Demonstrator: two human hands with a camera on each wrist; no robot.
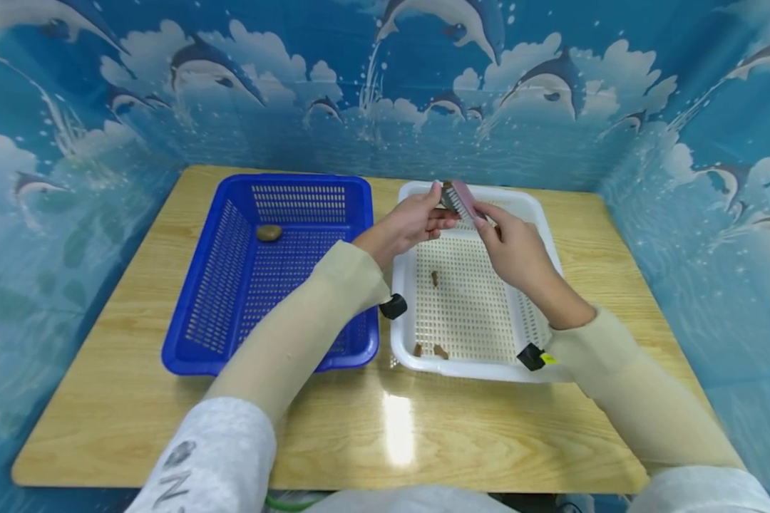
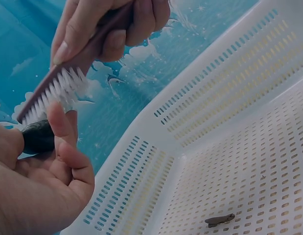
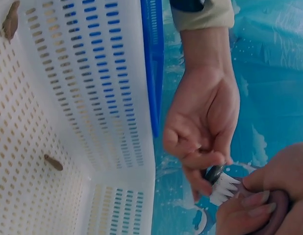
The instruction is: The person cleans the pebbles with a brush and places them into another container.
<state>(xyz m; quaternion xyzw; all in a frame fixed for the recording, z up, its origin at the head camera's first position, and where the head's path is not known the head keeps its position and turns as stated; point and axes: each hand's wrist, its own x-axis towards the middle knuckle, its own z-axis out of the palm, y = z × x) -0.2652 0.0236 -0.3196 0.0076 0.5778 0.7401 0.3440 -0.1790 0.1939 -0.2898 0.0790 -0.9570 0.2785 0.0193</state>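
My left hand (image 1: 417, 219) pinches a small, dark, shiny stone (image 2: 37, 138) between thumb and fingers, above the far part of the white basket (image 1: 403, 285). In my right hand (image 1: 518, 248) is a scrubbing brush (image 2: 90, 51) with a mauve handle and white bristles. The left wrist view has the bristles (image 2: 63, 90) against or just over the top of the stone. From the right wrist side, the stone (image 3: 214, 173) is partly covered by the fingers, and the bristles meet its edge.
Several small brown pieces, one a thin brown piece (image 1: 434, 278), lie on the white basket's floor. To the left stands a blue basket (image 1: 195, 299) with a tan stone (image 1: 269, 233) inside. Both baskets rest on a wooden table (image 1: 334, 434), with a dolphin-print sheet (image 1: 385, 142) behind.
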